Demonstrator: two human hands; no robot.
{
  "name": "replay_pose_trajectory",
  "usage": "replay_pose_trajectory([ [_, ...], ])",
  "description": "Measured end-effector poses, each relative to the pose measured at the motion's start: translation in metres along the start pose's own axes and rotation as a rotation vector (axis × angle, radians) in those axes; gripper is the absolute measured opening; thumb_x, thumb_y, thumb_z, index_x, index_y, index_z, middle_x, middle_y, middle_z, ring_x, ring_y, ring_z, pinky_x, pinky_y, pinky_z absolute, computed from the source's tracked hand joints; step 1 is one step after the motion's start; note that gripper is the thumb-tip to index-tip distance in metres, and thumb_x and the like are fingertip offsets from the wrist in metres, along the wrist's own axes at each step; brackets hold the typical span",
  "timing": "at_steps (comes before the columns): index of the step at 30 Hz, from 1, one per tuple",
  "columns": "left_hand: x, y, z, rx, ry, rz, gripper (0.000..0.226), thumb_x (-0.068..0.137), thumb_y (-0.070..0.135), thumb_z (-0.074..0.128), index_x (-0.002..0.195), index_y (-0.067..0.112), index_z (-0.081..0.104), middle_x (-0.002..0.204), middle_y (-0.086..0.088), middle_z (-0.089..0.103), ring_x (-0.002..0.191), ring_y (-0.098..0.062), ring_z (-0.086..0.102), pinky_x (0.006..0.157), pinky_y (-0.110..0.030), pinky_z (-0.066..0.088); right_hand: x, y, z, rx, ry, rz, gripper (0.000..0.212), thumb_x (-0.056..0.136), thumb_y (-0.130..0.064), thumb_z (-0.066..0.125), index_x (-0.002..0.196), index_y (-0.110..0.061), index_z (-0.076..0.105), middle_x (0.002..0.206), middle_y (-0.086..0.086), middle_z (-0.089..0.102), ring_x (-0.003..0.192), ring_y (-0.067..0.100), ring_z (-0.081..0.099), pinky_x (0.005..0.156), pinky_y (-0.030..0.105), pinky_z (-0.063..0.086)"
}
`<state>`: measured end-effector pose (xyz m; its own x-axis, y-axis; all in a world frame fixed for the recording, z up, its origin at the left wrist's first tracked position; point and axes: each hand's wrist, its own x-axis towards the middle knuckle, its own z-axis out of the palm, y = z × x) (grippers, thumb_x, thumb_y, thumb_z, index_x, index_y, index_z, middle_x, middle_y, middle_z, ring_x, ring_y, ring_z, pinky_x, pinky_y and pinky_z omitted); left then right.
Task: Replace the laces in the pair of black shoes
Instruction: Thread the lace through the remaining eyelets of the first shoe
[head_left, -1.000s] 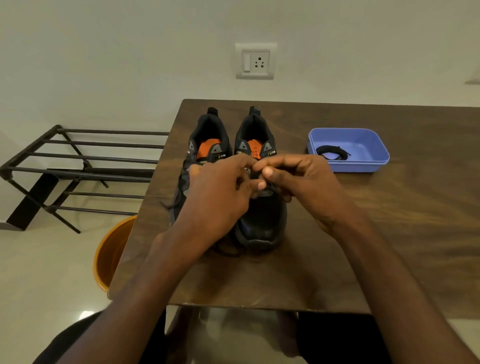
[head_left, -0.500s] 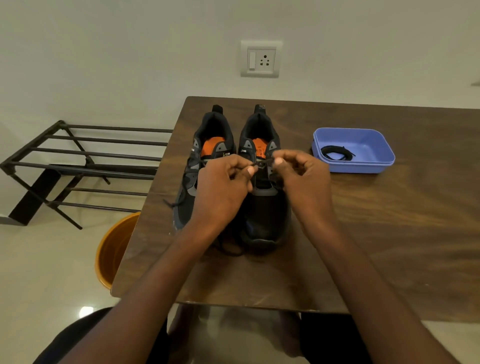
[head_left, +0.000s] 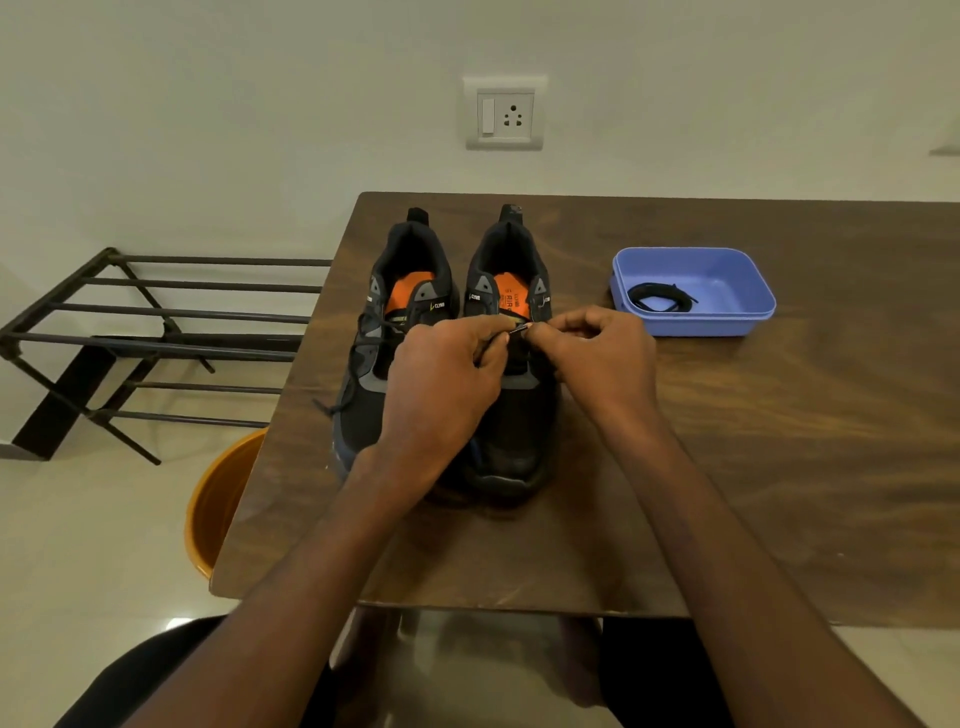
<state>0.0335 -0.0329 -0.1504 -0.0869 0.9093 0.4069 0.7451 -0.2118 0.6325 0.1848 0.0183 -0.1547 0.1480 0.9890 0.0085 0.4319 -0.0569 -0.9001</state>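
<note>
Both hands, left hand (head_left: 441, 384) and right hand (head_left: 602, 358), pinching a lace tip (head_left: 521, 328) over the right shoe (head_left: 511, 415) (insole print "AIR").

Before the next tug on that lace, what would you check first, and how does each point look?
1. Lace tip pinched by both hands: ok.
2. Left hand and right hand over the right-side shoe: ok.
3. Both shoes upright on the table: ok.
4. Lace through the eyelet: cannot tell, fingers hide it.
5. Spare lace in the blue tray: ok.
</note>
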Motion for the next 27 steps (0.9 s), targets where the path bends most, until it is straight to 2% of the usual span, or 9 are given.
replay_pose_trajectory([
  [2,0.002,-0.002,-0.001,-0.009,-0.014,-0.013,0.022,0.100,0.029,0.067,0.119,0.026,0.076,0.099,0.010,0.079,0.089,-0.003,0.072,0.081,-0.034,0.063,0.001,0.001,-0.001,0.042,-0.028,0.020,0.028,0.066,-0.053,0.082,0.077,-0.028,0.075,0.070,-0.014,0.073,0.073,0.007,0.073,0.073,0.045,0.064],
  [5,0.005,-0.006,-0.004,0.022,-0.054,-0.005,0.019,0.099,0.030,0.068,0.114,0.026,0.078,0.095,0.009,0.079,0.087,-0.005,0.073,0.077,-0.038,0.064,0.002,0.001,-0.003,0.072,-0.036,0.042,0.024,0.069,-0.046,0.086,0.075,-0.026,0.075,0.070,-0.012,0.074,0.073,0.009,0.073,0.074,0.046,0.064],
  [11,0.017,-0.008,-0.010,0.263,-0.219,0.082,0.024,0.099,0.033,0.063,0.120,0.037,0.075,0.098,0.007,0.078,0.090,-0.016,0.072,0.077,-0.043,0.062,0.001,-0.001,-0.005,0.085,-0.080,0.055,0.021,0.074,-0.040,0.088,0.077,-0.024,0.075,0.070,-0.008,0.075,0.071,0.010,0.074,0.074,0.044,0.065],
  [15,0.022,-0.009,-0.009,0.177,-0.286,0.061,0.022,0.098,0.030,0.066,0.117,0.037,0.077,0.100,0.010,0.079,0.092,-0.011,0.072,0.082,-0.044,0.061,-0.002,-0.001,-0.004,0.078,-0.086,0.048,0.021,0.076,-0.041,0.087,0.080,-0.024,0.075,0.074,-0.008,0.075,0.075,0.009,0.074,0.075,0.041,0.065],
  [19,0.017,-0.008,-0.003,0.023,-0.227,-0.043,0.013,0.097,0.030,0.070,0.104,0.036,0.079,0.093,0.015,0.077,0.087,-0.002,0.070,0.079,-0.039,0.062,-0.003,-0.002,-0.006,0.134,-0.092,0.088,0.021,0.085,-0.040,0.081,0.083,-0.020,0.076,0.078,-0.003,0.076,0.075,0.012,0.074,0.071,0.034,0.065],
  [21,0.014,-0.004,0.001,0.071,-0.186,-0.093,0.010,0.097,0.034,0.070,0.101,0.035,0.078,0.092,0.013,0.075,0.085,-0.003,0.068,0.077,-0.038,0.061,-0.002,-0.003,-0.009,0.179,-0.134,0.141,0.018,0.091,-0.035,0.076,0.086,-0.018,0.076,0.083,0.000,0.076,0.078,0.016,0.074,0.073,0.032,0.064],
  [24,0.007,0.005,0.005,0.279,-0.111,-0.125,0.015,0.099,0.040,0.065,0.108,0.032,0.073,0.094,0.009,0.072,0.083,-0.010,0.066,0.069,-0.034,0.055,-0.003,-0.005,-0.014,0.198,-0.180,0.176,0.010,0.092,-0.025,0.075,0.089,-0.015,0.076,0.088,0.003,0.076,0.084,0.016,0.074,0.075,0.030,0.064],
  [27,0.004,0.008,0.007,0.276,-0.075,-0.131,0.014,0.100,0.038,0.065,0.103,0.027,0.073,0.086,0.008,0.070,0.075,-0.008,0.063,0.066,-0.030,0.052,-0.007,-0.007,-0.014,0.213,-0.184,0.175,0.008,0.092,-0.022,0.075,0.089,-0.014,0.077,0.089,0.003,0.076,0.088,0.015,0.073,0.075,0.027,0.063],
])
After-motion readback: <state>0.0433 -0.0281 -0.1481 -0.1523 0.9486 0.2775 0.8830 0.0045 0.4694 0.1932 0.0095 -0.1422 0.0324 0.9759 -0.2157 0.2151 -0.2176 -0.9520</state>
